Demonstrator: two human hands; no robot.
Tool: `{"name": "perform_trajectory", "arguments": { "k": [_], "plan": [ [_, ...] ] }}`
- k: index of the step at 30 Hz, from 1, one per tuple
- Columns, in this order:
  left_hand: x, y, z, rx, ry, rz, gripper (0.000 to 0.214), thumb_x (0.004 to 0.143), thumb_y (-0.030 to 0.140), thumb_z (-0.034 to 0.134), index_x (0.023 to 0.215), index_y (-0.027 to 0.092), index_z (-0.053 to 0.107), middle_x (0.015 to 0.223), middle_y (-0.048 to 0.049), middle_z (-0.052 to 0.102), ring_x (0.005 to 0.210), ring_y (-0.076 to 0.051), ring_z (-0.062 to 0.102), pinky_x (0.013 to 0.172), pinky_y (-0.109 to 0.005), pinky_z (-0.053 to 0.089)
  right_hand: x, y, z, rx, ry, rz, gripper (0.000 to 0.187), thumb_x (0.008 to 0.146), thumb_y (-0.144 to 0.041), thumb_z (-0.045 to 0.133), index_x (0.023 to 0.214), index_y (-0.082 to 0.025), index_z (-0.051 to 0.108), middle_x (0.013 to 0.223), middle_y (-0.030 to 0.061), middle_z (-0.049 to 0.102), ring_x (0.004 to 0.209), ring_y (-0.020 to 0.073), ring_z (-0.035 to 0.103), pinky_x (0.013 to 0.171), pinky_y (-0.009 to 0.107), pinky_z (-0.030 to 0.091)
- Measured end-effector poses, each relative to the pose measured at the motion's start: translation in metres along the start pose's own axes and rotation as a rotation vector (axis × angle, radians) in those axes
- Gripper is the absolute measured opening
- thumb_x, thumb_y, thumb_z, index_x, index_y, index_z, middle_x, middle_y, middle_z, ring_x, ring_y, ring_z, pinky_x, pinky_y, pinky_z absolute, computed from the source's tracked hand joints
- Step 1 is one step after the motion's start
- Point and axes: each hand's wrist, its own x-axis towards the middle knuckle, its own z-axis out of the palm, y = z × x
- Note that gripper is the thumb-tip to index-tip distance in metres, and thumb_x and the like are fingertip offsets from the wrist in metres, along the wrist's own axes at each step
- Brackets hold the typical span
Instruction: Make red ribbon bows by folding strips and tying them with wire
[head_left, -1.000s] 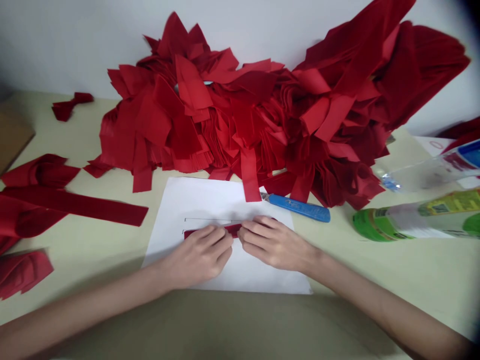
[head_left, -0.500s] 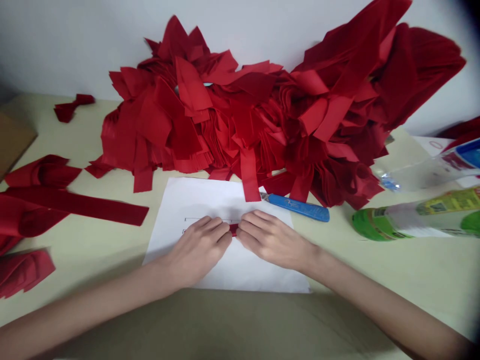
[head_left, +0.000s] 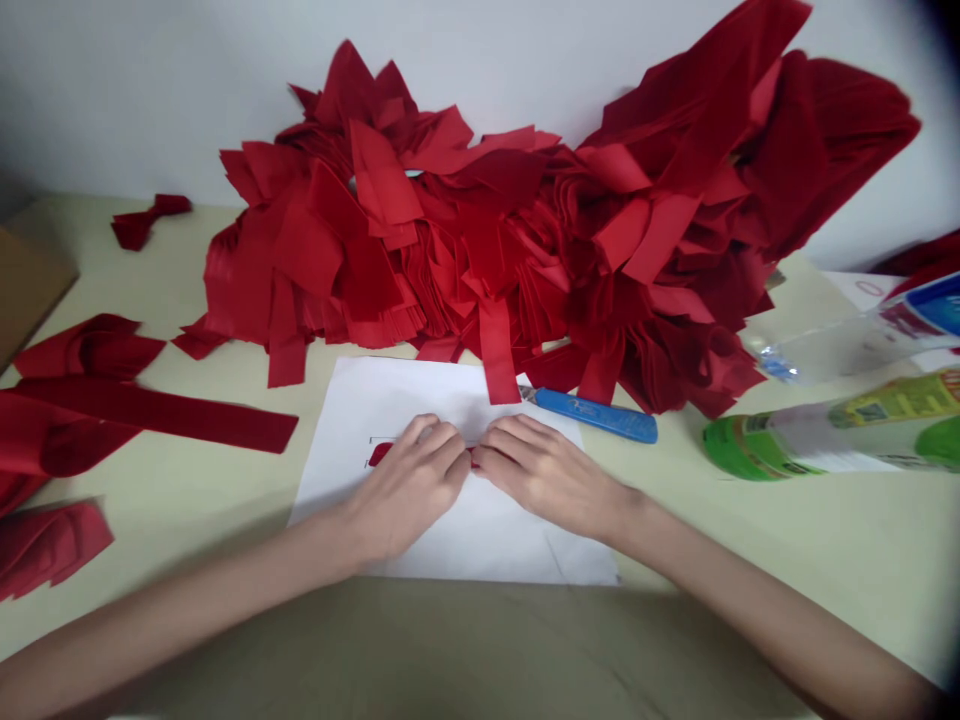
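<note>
My left hand (head_left: pixel 420 480) and my right hand (head_left: pixel 532 470) meet over a white sheet of paper (head_left: pixel 510 555) with thin black lines drawn on it. Between them they pinch a small piece of red ribbon (head_left: pixel 381 454). One end of it sticks out left of my left hand, and a sliver shows between the fingertips; the rest is hidden under the hands. Both hands are closed, fingers bent and thumbs tucked from sight. Just beyond my right hand lies a blue utility knife (head_left: pixel 596 414), its tip touching the paper's far edge.
A large heap of cut red ribbon strips (head_left: pixel 480 230) leans on the wall. Longer red strips (head_left: pixel 165 410) lie at left, with a small red bow-shaped piece (head_left: pixel 154 220) behind. At right are a green-labelled bottle (head_left: pixel 810 437) and a clear bottle (head_left: pixel 840 345). A brown box (head_left: pixel 30 290) stands far left.
My left hand's fingers have shifted, and the ribbon's left end now shows beside it. Less red shows between the hands. My right hand stays nearly in place.
</note>
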Motion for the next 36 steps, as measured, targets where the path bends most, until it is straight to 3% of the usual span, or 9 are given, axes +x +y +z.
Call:
{"name": "perform_trajectory", "arguments": {
  "k": [5,9,17,24,32,36],
  "plan": [
    [0.013,-0.025,-0.024,-0.477,-0.194,-0.065,0.022,0.088,0.018,0.048,0.071,0.018,0.061,0.068,-0.0001,0.061,0.084,-0.018,0.049,0.078,-0.033,0.034,0.013,0.006,-0.018,0.405,-0.151,0.152,0.013,0.088,-0.020,0.052,0.086,-0.017,0.064,0.073,0.0005,0.060,0.071,0.0129,0.054,0.070,0.027,0.042],
    [0.015,-0.034,-0.027,-0.501,-0.253,-0.047,0.021,0.089,0.017,0.048,0.072,0.018,0.061,0.070,0.0003,0.063,0.091,-0.019,0.048,0.082,-0.035,0.031,0.021,0.008,-0.017,0.392,-0.214,0.144,0.013,0.087,-0.019,0.053,0.082,-0.017,0.064,0.074,0.0008,0.062,0.072,0.0133,0.056,0.069,0.027,0.041],
    [-0.003,-0.025,-0.005,-0.066,-0.050,0.130,0.024,0.089,0.008,0.042,0.072,0.013,0.059,0.074,-0.0068,0.061,0.092,-0.023,0.047,0.077,-0.038,0.034,0.013,-0.006,0.005,-0.110,-0.072,0.001,0.020,0.090,-0.016,0.046,0.074,-0.012,0.057,0.072,0.0061,0.057,0.072,0.0185,0.051,0.071,0.033,0.040],
    [-0.022,-0.016,0.008,0.211,0.272,0.291,0.020,0.084,0.002,0.046,0.073,0.012,0.060,0.079,-0.0083,0.061,0.086,-0.022,0.050,0.069,-0.035,0.037,0.006,-0.021,0.011,-0.316,0.107,-0.116,0.018,0.085,-0.006,0.046,0.071,-0.014,0.055,0.067,0.0046,0.054,0.065,0.0173,0.047,0.065,0.033,0.036],
    [-0.031,-0.015,0.004,0.207,0.259,0.283,0.021,0.085,0.003,0.045,0.083,0.011,0.064,0.082,-0.0089,0.064,0.088,-0.021,0.052,0.069,-0.035,0.036,0.005,-0.022,0.009,-0.337,0.140,-0.275,0.025,0.089,-0.004,0.039,0.077,-0.013,0.060,0.074,0.0049,0.059,0.075,0.0175,0.053,0.072,0.032,0.039],
    [-0.032,-0.009,0.006,0.165,0.244,0.227,0.022,0.083,0.000,0.046,0.077,0.011,0.064,0.083,-0.0095,0.065,0.089,-0.022,0.052,0.071,-0.036,0.036,0.000,-0.021,0.008,-0.273,0.120,-0.257,0.021,0.088,-0.005,0.043,0.080,-0.011,0.062,0.081,0.0068,0.061,0.081,0.0194,0.054,0.076,0.034,0.040]
  ]
}}
